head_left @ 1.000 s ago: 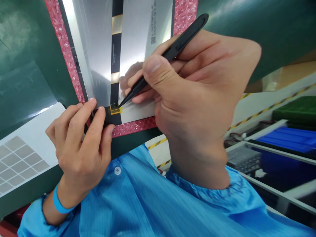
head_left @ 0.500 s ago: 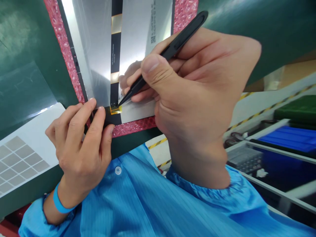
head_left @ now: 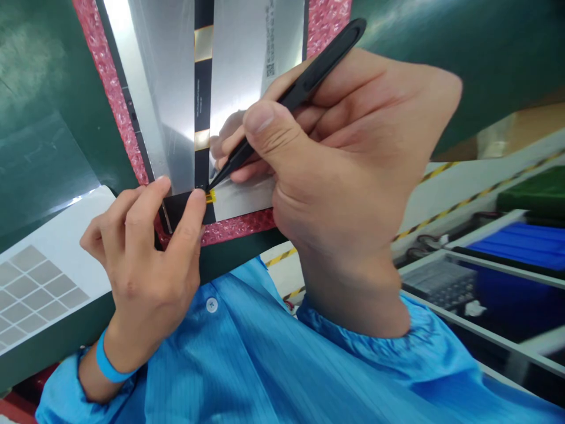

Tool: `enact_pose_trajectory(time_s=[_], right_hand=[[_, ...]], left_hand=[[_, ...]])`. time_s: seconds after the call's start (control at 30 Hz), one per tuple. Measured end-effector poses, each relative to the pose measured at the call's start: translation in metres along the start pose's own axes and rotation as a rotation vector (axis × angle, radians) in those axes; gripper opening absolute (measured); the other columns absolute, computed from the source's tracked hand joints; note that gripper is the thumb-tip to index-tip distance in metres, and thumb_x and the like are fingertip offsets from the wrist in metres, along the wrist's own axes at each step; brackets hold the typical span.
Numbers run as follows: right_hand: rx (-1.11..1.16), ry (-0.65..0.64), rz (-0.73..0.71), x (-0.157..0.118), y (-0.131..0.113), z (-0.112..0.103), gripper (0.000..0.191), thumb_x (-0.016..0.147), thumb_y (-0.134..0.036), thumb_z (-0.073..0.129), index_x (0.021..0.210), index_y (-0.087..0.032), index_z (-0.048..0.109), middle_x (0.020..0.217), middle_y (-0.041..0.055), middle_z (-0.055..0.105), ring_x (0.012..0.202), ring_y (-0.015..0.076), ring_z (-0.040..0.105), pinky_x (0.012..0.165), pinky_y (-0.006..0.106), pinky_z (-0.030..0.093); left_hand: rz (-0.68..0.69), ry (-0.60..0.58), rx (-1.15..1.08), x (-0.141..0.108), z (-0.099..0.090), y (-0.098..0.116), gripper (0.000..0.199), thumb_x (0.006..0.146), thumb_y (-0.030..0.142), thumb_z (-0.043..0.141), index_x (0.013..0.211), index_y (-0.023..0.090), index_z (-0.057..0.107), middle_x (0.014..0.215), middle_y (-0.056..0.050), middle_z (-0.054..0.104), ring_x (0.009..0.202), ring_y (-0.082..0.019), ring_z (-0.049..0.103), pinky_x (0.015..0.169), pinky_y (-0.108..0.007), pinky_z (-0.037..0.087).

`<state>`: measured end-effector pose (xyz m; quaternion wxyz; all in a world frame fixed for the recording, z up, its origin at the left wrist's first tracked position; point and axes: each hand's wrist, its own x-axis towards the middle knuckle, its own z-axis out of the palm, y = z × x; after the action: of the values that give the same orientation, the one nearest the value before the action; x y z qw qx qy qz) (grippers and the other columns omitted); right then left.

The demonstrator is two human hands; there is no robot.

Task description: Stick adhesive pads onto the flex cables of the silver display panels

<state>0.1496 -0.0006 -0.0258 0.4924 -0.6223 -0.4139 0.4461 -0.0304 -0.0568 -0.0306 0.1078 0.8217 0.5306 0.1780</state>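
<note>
A silver, flat panel (head_left: 238, 76) with a black strip down its middle lies on pink bubble wrap (head_left: 106, 76). My right hand (head_left: 339, 153) grips black tweezers (head_left: 304, 82), their tips pointing down at a small yellow tape piece (head_left: 210, 196) near the strip's lower end. My left hand (head_left: 150, 247) rests with spread fingers on the panel's lower left corner. Its index fingertip presses on the left part of the yellow tape, right beside the tweezer tips, and hides some of it.
On the left, a white sheet with grey squares (head_left: 39, 282) lies on the green table (head_left: 39, 194), below a clear film (head_left: 53, 159). A rack with blue bins (head_left: 521, 247) stands at the right, beyond yellow-black floor tape (head_left: 485, 200).
My left index finger has moved right, from beside the yellow tape onto its left part. The tweezers stay at the tape, their tips shifted slightly left. The panel appears slightly further left.
</note>
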Motion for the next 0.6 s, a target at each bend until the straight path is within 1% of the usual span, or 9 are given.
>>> enact_pose_trajectory(time_s=[0.07, 0.17, 0.2, 0.27, 0.33, 0.4, 0.5, 0.57, 0.6], right_hand=[[0.007, 0.03, -0.007, -0.002, -0.001, 0.0, 0.015, 0.092, -0.043, 0.086, 0.083, -0.036, 0.077, 0.088, 0.0024, 0.081, 0.074, 0.026, 0.075, 0.059, 0.042, 0.067], [0.054, 0.183, -0.053, -0.005, 0.003, 0.003, 0.013, 0.096, -0.032, 0.081, 0.087, -0.03, 0.073, 0.083, 0.0031, 0.077, 0.072, 0.0241, 0.074, 0.058, 0.039, 0.064], [0.073, 0.242, -0.08, -0.005, 0.005, 0.004, 0.014, 0.097, -0.029, 0.08, 0.087, -0.029, 0.071, 0.079, 0.0024, 0.074, 0.068, 0.0232, 0.072, 0.056, 0.038, 0.063], [0.095, 0.304, -0.108, -0.005, 0.011, 0.007, 0.015, 0.097, -0.027, 0.078, 0.085, -0.028, 0.069, 0.073, -0.0003, 0.071, 0.064, 0.0209, 0.07, 0.056, 0.036, 0.062], [0.1, 0.329, -0.119, -0.003, 0.017, 0.009, 0.014, 0.097, -0.025, 0.075, 0.085, -0.028, 0.068, 0.072, -0.0032, 0.071, 0.062, 0.0181, 0.07, 0.055, 0.033, 0.062], [0.116, 0.337, -0.133, -0.003, 0.021, 0.011, 0.015, 0.096, -0.021, 0.072, 0.084, -0.028, 0.069, 0.072, -0.0049, 0.072, 0.061, 0.0165, 0.072, 0.052, 0.03, 0.062], [0.144, 0.386, -0.191, -0.006, 0.021, 0.012, 0.017, 0.091, -0.015, 0.071, 0.078, -0.026, 0.07, 0.067, -0.0041, 0.071, 0.055, 0.017, 0.072, 0.047, 0.03, 0.06], [0.177, 0.402, -0.189, -0.009, 0.018, 0.013, 0.017, 0.088, -0.015, 0.076, 0.076, -0.026, 0.07, 0.065, -0.0034, 0.071, 0.055, 0.0177, 0.072, 0.046, 0.03, 0.059], [0.204, 0.379, -0.161, -0.01, 0.016, 0.013, 0.017, 0.087, -0.017, 0.079, 0.076, -0.026, 0.07, 0.067, -0.003, 0.072, 0.057, 0.0183, 0.073, 0.046, 0.03, 0.059]], left_hand=[[0.013, -0.014, 0.056, 0.0, 0.0, 0.001, 0.044, 0.099, 0.019, 0.069, 0.142, 0.03, 0.068, 0.15, -0.016, 0.065, 0.135, -0.041, 0.062, 0.104, -0.064, 0.046], [0.028, -0.007, 0.095, 0.0, 0.001, 0.003, 0.045, 0.097, 0.02, 0.074, 0.141, 0.028, 0.068, 0.148, -0.016, 0.066, 0.136, -0.042, 0.06, 0.108, -0.066, 0.045], [0.031, -0.012, 0.1, 0.0, 0.002, 0.005, 0.044, 0.097, 0.021, 0.075, 0.139, 0.027, 0.068, 0.148, -0.017, 0.066, 0.138, -0.043, 0.059, 0.112, -0.068, 0.043], [0.023, -0.033, 0.11, 0.0, 0.004, 0.008, 0.043, 0.098, 0.023, 0.075, 0.14, 0.028, 0.068, 0.149, -0.018, 0.065, 0.141, -0.045, 0.056, 0.117, -0.073, 0.034], [0.012, -0.073, 0.126, 0.0, 0.005, 0.013, 0.045, 0.1, 0.026, 0.073, 0.144, 0.031, 0.066, 0.152, -0.017, 0.063, 0.144, -0.045, 0.054, 0.12, -0.077, 0.026], [0.005, -0.104, 0.148, -0.002, 0.005, 0.018, 0.048, 0.101, 0.03, 0.073, 0.148, 0.033, 0.063, 0.156, -0.017, 0.061, 0.146, -0.045, 0.052, 0.121, -0.077, 0.02], [-0.017, -0.085, 0.195, -0.009, 0.001, 0.022, 0.05, 0.101, 0.038, 0.075, 0.149, 0.035, 0.062, 0.16, -0.014, 0.058, 0.149, -0.043, 0.05, 0.125, -0.074, 0.013], [-0.007, -0.054, 0.216, -0.019, -0.007, 0.017, 0.043, 0.101, 0.041, 0.075, 0.142, 0.032, 0.066, 0.162, -0.013, 0.057, 0.151, -0.042, 0.049, 0.127, -0.071, 0.013], [0.023, -0.044, 0.197, -0.025, -0.013, 0.01, 0.036, 0.101, 0.043, 0.074, 0.134, 0.029, 0.07, 0.161, -0.013, 0.058, 0.151, -0.041, 0.05, 0.128, -0.069, 0.016]])
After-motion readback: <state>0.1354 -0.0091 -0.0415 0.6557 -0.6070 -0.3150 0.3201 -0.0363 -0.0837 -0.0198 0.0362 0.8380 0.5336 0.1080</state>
